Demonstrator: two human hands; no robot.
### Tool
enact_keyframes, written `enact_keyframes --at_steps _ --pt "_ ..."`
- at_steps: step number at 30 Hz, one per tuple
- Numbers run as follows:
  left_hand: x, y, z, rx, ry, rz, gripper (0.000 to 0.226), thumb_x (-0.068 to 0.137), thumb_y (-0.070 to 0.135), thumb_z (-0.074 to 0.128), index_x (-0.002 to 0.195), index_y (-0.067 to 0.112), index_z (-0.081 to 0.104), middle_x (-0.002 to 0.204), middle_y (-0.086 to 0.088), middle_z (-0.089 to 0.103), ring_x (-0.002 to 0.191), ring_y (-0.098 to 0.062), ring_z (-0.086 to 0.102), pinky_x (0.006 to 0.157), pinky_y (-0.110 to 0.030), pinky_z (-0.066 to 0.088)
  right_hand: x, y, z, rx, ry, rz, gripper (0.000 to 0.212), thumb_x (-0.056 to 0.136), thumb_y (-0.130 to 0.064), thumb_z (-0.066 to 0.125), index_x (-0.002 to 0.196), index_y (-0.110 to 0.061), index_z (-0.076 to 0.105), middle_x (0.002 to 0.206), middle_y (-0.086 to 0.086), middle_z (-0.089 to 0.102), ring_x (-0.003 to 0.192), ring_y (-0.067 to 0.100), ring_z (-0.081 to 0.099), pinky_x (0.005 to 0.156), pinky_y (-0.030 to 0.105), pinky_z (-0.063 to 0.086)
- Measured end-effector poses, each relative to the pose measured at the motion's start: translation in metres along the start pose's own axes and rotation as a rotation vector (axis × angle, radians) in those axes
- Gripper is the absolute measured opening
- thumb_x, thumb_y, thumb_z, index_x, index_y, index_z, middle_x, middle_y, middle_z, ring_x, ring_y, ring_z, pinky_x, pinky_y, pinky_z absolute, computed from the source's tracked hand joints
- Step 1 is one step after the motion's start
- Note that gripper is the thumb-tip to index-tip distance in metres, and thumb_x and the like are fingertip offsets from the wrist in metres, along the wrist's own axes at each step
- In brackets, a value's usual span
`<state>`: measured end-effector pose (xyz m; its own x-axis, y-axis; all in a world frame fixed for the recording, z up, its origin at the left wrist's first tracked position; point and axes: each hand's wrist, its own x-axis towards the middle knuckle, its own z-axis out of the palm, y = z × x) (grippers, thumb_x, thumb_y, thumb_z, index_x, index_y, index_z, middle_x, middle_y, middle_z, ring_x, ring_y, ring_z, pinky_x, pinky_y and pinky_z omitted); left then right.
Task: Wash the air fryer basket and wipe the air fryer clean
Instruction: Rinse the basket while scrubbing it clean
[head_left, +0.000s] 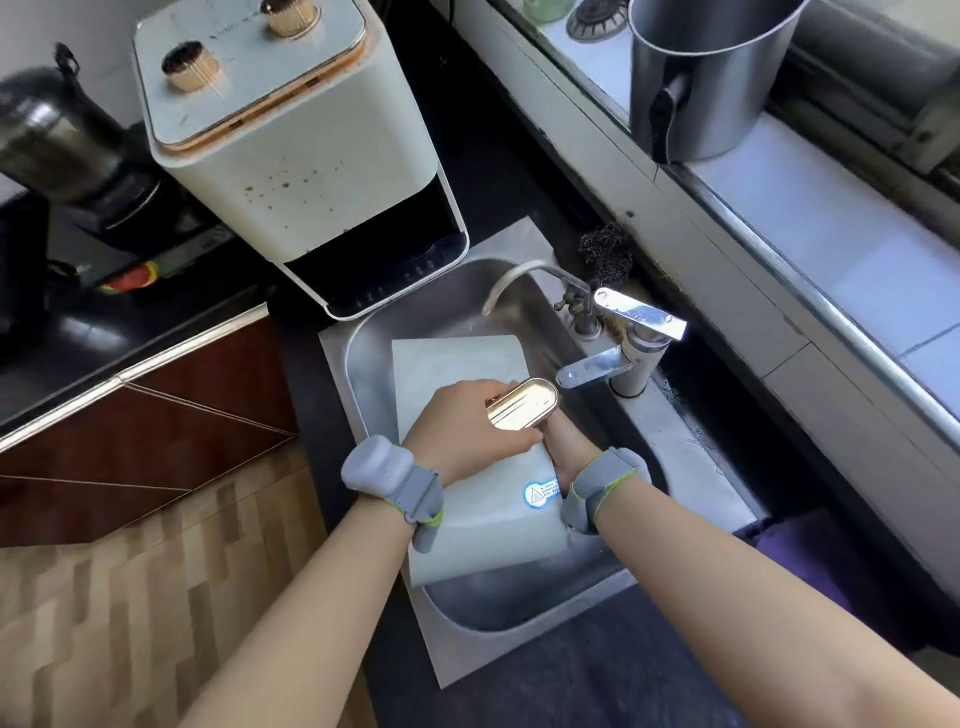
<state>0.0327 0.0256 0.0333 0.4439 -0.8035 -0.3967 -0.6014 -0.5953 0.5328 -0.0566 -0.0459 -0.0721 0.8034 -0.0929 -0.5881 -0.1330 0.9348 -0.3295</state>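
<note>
Halfway at best: air fryer basket (467, 499) in sink (691, 467), left hand (467, 431) gripping its gold handle (522, 404), right hand (569, 447) grip unclear; spattered air fryer (296, 171) at 11 o'clock unwiped.

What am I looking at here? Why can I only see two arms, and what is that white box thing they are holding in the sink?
The camera sits on a person's head and looks down, so you see only their arms, each with a grey band at the wrist. There is just this one picture. The white box in the metal sink is the air fryer basket, the drawer that slides out of the air fryer, the big cream machine with two gold knobs standing on the counter behind the sink. The left hand grips the basket's shiny gold handle. The right hand is down beside the basket, and its fingers are hidden, so I cannot tell what it does. A tap curves over the sink. A dark scrubbing pad lies behind it, and a metal pot stands on the windowsill.
</note>
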Motion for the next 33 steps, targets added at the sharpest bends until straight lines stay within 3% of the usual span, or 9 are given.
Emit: enact_keyframes --at_steps 2,8,16,20,24,26,28,30,33 --pt "-0.001 0.003 -0.002 -0.004 0.007 -0.013 0.031 0.071 0.036 0.076 0.097 0.021 0.069 0.087 0.006 0.069 0.074 -0.012 0.061 0.069 -0.028 0.052 0.000 0.000 0.000 -0.028 -0.028 -0.001 0.035 0.082 -0.043 0.053 0.070 -0.016 0.073 0.070 0.005 0.069 0.065 0.020 0.067 0.062 0.023 0.053" --pt "-0.013 0.007 0.000 -0.024 0.041 -0.023 0.029 0.074 0.036 0.072 0.096 0.018 0.069 0.087 0.002 0.069 0.073 -0.017 0.061 0.069 -0.033 0.054 -0.002 0.001 -0.002 -0.078 -0.106 -0.009 0.033 0.069 -0.047 0.064 0.075 -0.017 0.076 0.077 0.004 0.073 0.071 0.018 0.071 0.066 0.023 0.056" --pt "-0.022 0.012 -0.002 -0.115 0.075 -0.012 0.022 0.078 0.034 0.068 0.098 0.025 0.067 0.083 0.011 0.064 0.070 -0.008 0.058 0.067 -0.029 0.053 -0.005 -0.006 0.000 -0.075 -0.033 -0.027 0.046 0.089 -0.040 0.045 0.069 -0.016 0.078 0.075 0.003 0.074 0.069 0.013 0.071 0.060 0.021 0.055" --pt "-0.027 -0.002 -0.004 -0.178 0.093 -0.176 0.033 0.075 0.050 0.066 0.096 0.025 0.061 0.087 0.014 0.063 0.075 -0.004 0.059 0.061 -0.020 0.043 -0.007 -0.002 0.011 -0.173 -0.109 0.011 0.040 0.093 -0.036 0.046 0.078 -0.016 0.078 0.080 0.003 0.074 0.073 0.014 0.071 0.064 0.022 0.055" --pt "-0.042 -0.029 -0.004 -0.308 0.052 -0.362 0.048 0.066 0.058 0.066 0.091 0.018 0.057 0.088 0.003 0.064 0.084 -0.013 0.060 0.074 -0.030 0.045 0.002 0.012 0.024 -0.675 0.131 -0.127 0.033 0.087 -0.037 0.059 0.097 -0.009 0.074 0.092 0.008 0.069 0.082 0.016 0.062 0.076 0.026 0.048" --pt "-0.054 -0.041 0.003 -0.414 -0.014 -0.396 0.062 0.055 0.058 0.070 0.100 0.019 0.052 0.093 0.002 0.063 0.086 -0.013 0.060 0.076 -0.028 0.045 0.004 0.017 0.032 -1.026 0.221 -0.193 0.032 0.085 -0.045 0.057 0.076 -0.017 0.070 0.077 0.002 0.064 0.074 0.016 0.057 0.072 0.029 0.044" --pt "-0.064 -0.048 0.019 -0.433 -0.011 -0.348 0.062 0.061 0.045 0.080 0.109 0.025 0.046 0.098 0.004 0.062 0.085 -0.005 0.059 0.070 -0.016 0.046 0.005 0.018 0.037 -1.279 0.261 -0.205 0.043 0.084 -0.054 0.054 0.059 -0.019 0.056 0.060 -0.004 0.057 0.059 0.013 0.053 0.057 0.027 0.040" --pt "-0.066 -0.054 0.036 -0.499 0.156 -0.314 0.046 0.070 0.026 0.080 0.104 0.026 0.049 0.092 0.002 0.064 0.072 0.001 0.058 0.059 -0.007 0.045 0.004 0.017 0.039 -1.386 0.282 -0.198 0.049 0.084 -0.059 0.052 0.055 -0.020 0.048 0.054 -0.006 0.050 0.053 0.010 0.048 0.052 0.026 0.035" --pt "-0.060 -0.056 0.048 -0.590 0.360 -0.314 0.026 0.072 0.015 0.073 0.088 0.029 0.058 0.079 0.006 0.065 0.064 0.004 0.058 0.058 -0.007 0.046 -0.001 0.007 0.039 -1.246 0.272 -0.203 0.050 0.085 -0.062 0.051 0.058 -0.020 0.046 0.056 -0.007 0.047 0.057 0.011 0.047 0.057 0.026 0.036"
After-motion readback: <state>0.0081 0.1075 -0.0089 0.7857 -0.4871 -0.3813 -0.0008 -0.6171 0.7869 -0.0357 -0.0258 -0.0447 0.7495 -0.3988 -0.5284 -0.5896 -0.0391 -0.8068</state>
